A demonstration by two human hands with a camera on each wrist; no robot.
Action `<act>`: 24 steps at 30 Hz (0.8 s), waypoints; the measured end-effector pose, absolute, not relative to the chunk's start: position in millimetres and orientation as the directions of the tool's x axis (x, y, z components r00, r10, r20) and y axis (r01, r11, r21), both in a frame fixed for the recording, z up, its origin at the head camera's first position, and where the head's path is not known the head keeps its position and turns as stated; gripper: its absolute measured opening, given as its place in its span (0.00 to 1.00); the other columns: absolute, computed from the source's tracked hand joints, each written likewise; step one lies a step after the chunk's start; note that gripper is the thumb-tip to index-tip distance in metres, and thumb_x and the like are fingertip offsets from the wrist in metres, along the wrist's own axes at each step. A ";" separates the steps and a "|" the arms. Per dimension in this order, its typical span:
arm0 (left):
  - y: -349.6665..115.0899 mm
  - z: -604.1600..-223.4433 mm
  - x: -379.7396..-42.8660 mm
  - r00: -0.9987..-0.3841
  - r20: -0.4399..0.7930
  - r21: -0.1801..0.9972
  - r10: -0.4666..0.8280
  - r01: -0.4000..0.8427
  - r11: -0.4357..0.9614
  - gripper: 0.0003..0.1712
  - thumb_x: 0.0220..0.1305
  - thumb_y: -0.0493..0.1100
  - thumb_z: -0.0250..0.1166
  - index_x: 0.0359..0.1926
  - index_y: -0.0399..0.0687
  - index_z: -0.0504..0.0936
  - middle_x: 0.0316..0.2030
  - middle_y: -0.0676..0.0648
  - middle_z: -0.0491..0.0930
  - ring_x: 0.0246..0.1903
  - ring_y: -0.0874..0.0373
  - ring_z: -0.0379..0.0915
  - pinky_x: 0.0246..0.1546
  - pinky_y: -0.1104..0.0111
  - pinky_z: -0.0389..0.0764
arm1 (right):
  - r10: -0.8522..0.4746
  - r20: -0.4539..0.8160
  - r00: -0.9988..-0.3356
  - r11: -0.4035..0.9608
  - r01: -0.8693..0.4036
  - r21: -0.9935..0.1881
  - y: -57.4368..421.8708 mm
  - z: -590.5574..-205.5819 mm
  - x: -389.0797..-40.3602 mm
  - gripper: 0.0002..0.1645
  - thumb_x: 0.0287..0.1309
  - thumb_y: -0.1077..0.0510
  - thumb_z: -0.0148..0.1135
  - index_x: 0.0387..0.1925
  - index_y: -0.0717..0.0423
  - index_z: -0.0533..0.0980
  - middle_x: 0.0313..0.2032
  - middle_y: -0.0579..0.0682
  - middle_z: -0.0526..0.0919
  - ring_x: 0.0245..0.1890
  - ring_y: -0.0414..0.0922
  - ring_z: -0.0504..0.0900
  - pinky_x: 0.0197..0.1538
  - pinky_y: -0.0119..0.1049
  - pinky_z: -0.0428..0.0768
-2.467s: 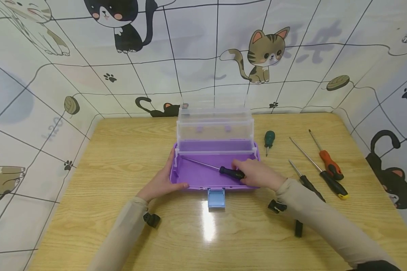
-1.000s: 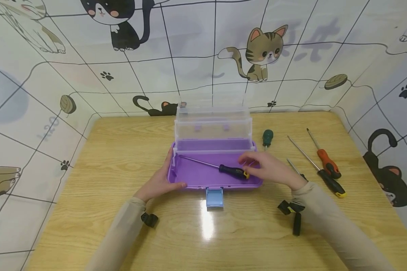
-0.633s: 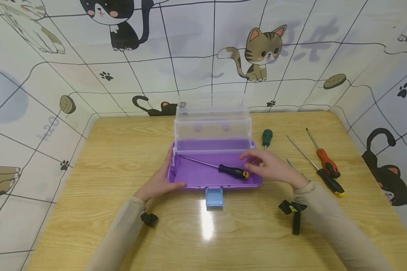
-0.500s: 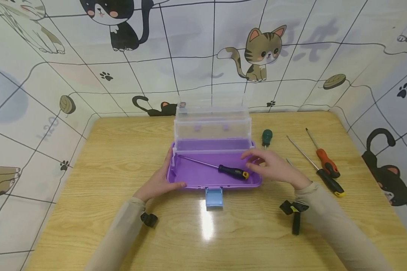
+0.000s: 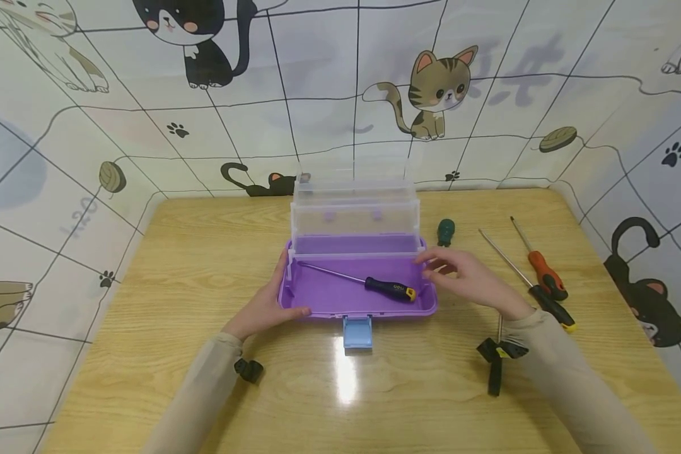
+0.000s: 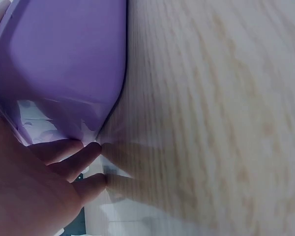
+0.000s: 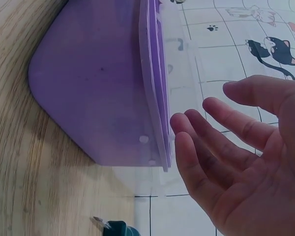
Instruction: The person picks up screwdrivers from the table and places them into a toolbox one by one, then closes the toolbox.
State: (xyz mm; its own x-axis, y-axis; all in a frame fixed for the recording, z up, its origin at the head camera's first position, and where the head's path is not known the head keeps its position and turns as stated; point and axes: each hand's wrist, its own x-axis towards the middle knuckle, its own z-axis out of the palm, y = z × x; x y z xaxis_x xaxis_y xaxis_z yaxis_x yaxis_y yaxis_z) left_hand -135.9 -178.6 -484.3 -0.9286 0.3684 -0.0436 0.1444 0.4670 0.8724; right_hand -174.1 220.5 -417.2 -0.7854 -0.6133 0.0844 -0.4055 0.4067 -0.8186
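A purple toolbox [image 5: 329,293] with its clear lid [image 5: 354,217] raised stands mid-table. Inside it lies a black-handled screwdriver [image 5: 390,289], its shaft pointing left. My left hand [image 5: 263,309] rests at the box's left end, thumb over the front rim; in the left wrist view, its nearly straight fingers [image 6: 76,164] touch the purple side wall. Over the right end hovers my right hand [image 5: 471,280], holding nothing. Its loosely bent fingers [image 7: 221,142] show beside the box rim in the right wrist view.
Right of the box lie a stubby green screwdriver [image 5: 446,232], a long black-and-yellow screwdriver [image 5: 552,307] and an orange-and-black screwdriver [image 5: 547,275]. A black handle [image 5: 495,378] shows below the right wrist camera. The blue latch [image 5: 357,332] hangs down in front.
My right hand has let go of the black-handled screwdriver in the toolbox and moved right, away from its handle. The left hand keeps its place on the box.
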 end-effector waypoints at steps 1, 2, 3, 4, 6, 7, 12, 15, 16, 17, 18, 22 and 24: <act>-178.2 -483.8 -135.8 -0.930 -0.044 0.875 0.366 0.141 0.464 0.74 0.47 0.50 0.78 0.75 0.69 0.26 0.75 0.49 0.35 0.69 0.38 0.49 0.65 0.43 0.54 | -0.613 0.089 -0.785 0.404 -0.409 -0.818 221.3 -416.8 -173.7 0.12 0.65 0.67 0.57 0.49 0.63 0.77 0.50 0.61 0.79 0.47 0.54 0.80 0.48 0.45 0.80; -178.0 -483.6 -135.6 -0.930 -0.043 0.876 0.364 0.140 0.461 0.74 0.47 0.50 0.78 0.75 0.70 0.26 0.75 0.50 0.35 0.69 0.38 0.49 0.64 0.43 0.54 | -0.610 0.090 -0.787 0.406 -0.408 -0.817 222.1 -416.4 -173.3 0.12 0.65 0.67 0.57 0.49 0.63 0.77 0.49 0.61 0.80 0.46 0.54 0.80 0.48 0.44 0.80; -177.9 -483.5 -135.5 -0.930 -0.041 0.879 0.365 0.140 0.457 0.74 0.47 0.50 0.78 0.75 0.70 0.26 0.75 0.50 0.34 0.69 0.38 0.48 0.65 0.43 0.54 | -0.609 0.092 -0.788 0.408 -0.410 -0.816 222.8 -416.3 -173.1 0.11 0.65 0.67 0.57 0.48 0.63 0.77 0.49 0.61 0.80 0.46 0.55 0.80 0.47 0.44 0.80; -177.9 -483.5 -135.3 -0.930 -0.040 0.877 0.365 0.142 0.459 0.74 0.48 0.50 0.78 0.75 0.70 0.26 0.75 0.51 0.34 0.69 0.38 0.47 0.65 0.43 0.53 | -0.607 0.093 -0.789 0.411 -0.412 -0.813 223.8 -416.2 -172.9 0.11 0.65 0.67 0.56 0.48 0.64 0.77 0.49 0.61 0.80 0.46 0.55 0.80 0.47 0.44 0.80; -177.8 -483.6 -134.9 -0.930 -0.034 0.874 0.365 0.150 0.463 0.73 0.48 0.51 0.78 0.75 0.70 0.26 0.75 0.50 0.34 0.69 0.38 0.47 0.64 0.42 0.53 | -0.601 0.094 -0.794 0.426 -0.418 -0.803 226.5 -416.3 -172.5 0.11 0.65 0.68 0.56 0.48 0.64 0.77 0.48 0.60 0.80 0.45 0.55 0.80 0.46 0.44 0.81; -176.3 -478.8 -133.7 -0.930 -0.040 0.876 0.365 0.143 0.461 0.73 0.49 0.50 0.77 0.75 0.67 0.26 0.75 0.49 0.34 0.69 0.37 0.47 0.64 0.42 0.53 | -0.599 0.092 -0.796 0.431 -0.417 -0.800 228.0 -416.5 -172.5 0.11 0.65 0.68 0.56 0.48 0.64 0.77 0.48 0.60 0.80 0.45 0.56 0.80 0.46 0.44 0.81; -168.0 -449.8 -125.4 -0.925 -0.057 0.881 0.375 0.131 0.455 0.71 0.51 0.42 0.76 0.76 0.52 0.27 0.75 0.40 0.34 0.67 0.32 0.49 0.63 0.40 0.54 | -0.588 0.078 -0.805 0.460 -0.412 -0.787 236.5 -415.9 -171.6 0.13 0.65 0.67 0.56 0.50 0.63 0.76 0.49 0.57 0.81 0.46 0.55 0.80 0.47 0.45 0.80; -166.4 -443.9 -124.3 -0.922 -0.060 0.879 0.382 0.133 0.458 0.71 0.51 0.40 0.76 0.76 0.48 0.27 0.74 0.39 0.34 0.67 0.31 0.50 0.63 0.41 0.56 | -0.574 0.064 -0.817 0.485 -0.401 -0.777 239.8 -413.6 -169.8 0.13 0.66 0.65 0.56 0.51 0.63 0.76 0.49 0.56 0.80 0.46 0.53 0.80 0.47 0.44 0.80; -166.7 -444.7 -124.8 -0.921 -0.055 0.880 0.385 0.138 0.455 0.71 0.51 0.40 0.76 0.75 0.48 0.27 0.74 0.39 0.34 0.66 0.31 0.50 0.63 0.41 0.56 | -0.567 0.059 -0.821 0.495 -0.398 -0.772 240.8 -412.8 -168.9 0.13 0.66 0.65 0.56 0.51 0.62 0.76 0.49 0.56 0.80 0.46 0.52 0.80 0.47 0.43 0.80; -167.0 -446.0 -125.5 -0.920 -0.050 0.881 0.389 0.143 0.451 0.71 0.50 0.40 0.76 0.75 0.47 0.27 0.74 0.38 0.35 0.66 0.31 0.50 0.63 0.41 0.57 | -0.560 0.054 -0.827 0.509 -0.394 -0.766 241.8 -411.8 -168.2 0.13 0.66 0.64 0.56 0.51 0.61 0.77 0.49 0.56 0.80 0.46 0.51 0.80 0.47 0.43 0.80; -167.5 -447.7 -126.4 -0.919 -0.044 0.884 0.392 0.147 0.444 0.71 0.50 0.40 0.76 0.75 0.47 0.27 0.74 0.38 0.35 0.66 0.31 0.50 0.63 0.42 0.56 | -0.554 0.048 -0.831 0.519 -0.389 -0.761 242.9 -410.8 -167.7 0.12 0.67 0.64 0.56 0.50 0.61 0.77 0.49 0.56 0.81 0.46 0.51 0.80 0.47 0.42 0.80; -172.1 -466.9 -132.0 -0.923 -0.031 0.880 0.383 0.157 0.449 0.73 0.49 0.42 0.77 0.76 0.55 0.26 0.75 0.42 0.35 0.67 0.34 0.49 0.64 0.41 0.55 | -0.547 0.068 -0.834 0.521 -0.403 -0.753 249.0 -408.2 -165.7 0.12 0.67 0.65 0.55 0.50 0.60 0.76 0.48 0.55 0.81 0.46 0.50 0.80 0.46 0.39 0.80; -174.7 -476.3 -134.6 -0.926 -0.034 0.872 0.375 0.156 0.465 0.73 0.49 0.45 0.77 0.75 0.61 0.25 0.75 0.45 0.35 0.68 0.36 0.50 0.64 0.42 0.56 | -0.542 0.082 -0.837 0.522 -0.411 -0.747 253.6 -408.1 -164.5 0.12 0.67 0.66 0.55 0.51 0.60 0.76 0.47 0.54 0.81 0.46 0.50 0.80 0.45 0.36 0.80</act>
